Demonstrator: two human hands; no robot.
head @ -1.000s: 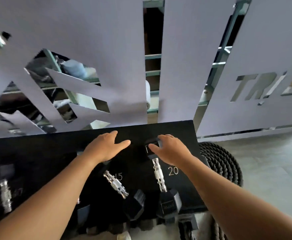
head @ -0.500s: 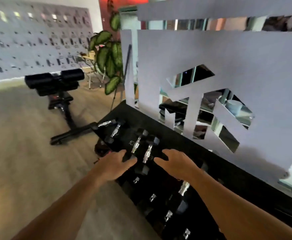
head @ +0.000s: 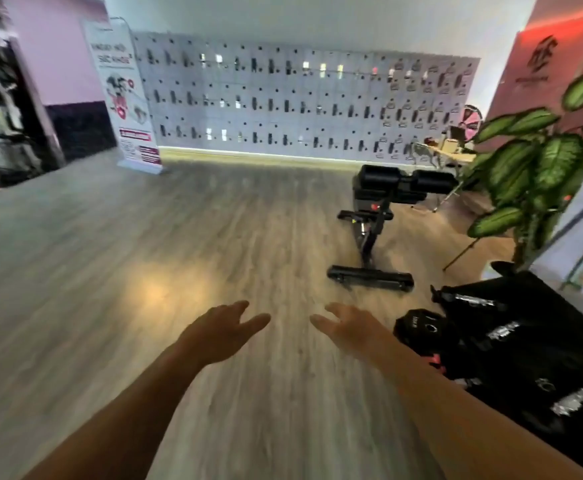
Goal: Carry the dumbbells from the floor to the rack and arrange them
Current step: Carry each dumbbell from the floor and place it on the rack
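The black dumbbell rack (head: pixel 542 344) fills the lower right of the head view, blurred, with several chrome-handled dumbbells (head: pixel 503 329) lying on it. My left hand (head: pixel 219 332) and my right hand (head: pixel 350 329) reach out side by side over the bare wooden floor, left of the rack. Both hands are empty with fingers spread. No dumbbell shows on the floor in this view.
A black exercise bench (head: pixel 383 216) stands on the floor ahead right. A leafy plant (head: pixel 532 168) rises behind the rack. A wall of lockers (head: pixel 300 105) closes the far end, with a banner stand (head: pixel 124 98) at far left. Black weight plates (head: pixel 421 329) sit beside the rack.
The view has swung left, away from the rack toward the open floor. Both hands left the dumbbells on the rack and now hover empty over the floor.
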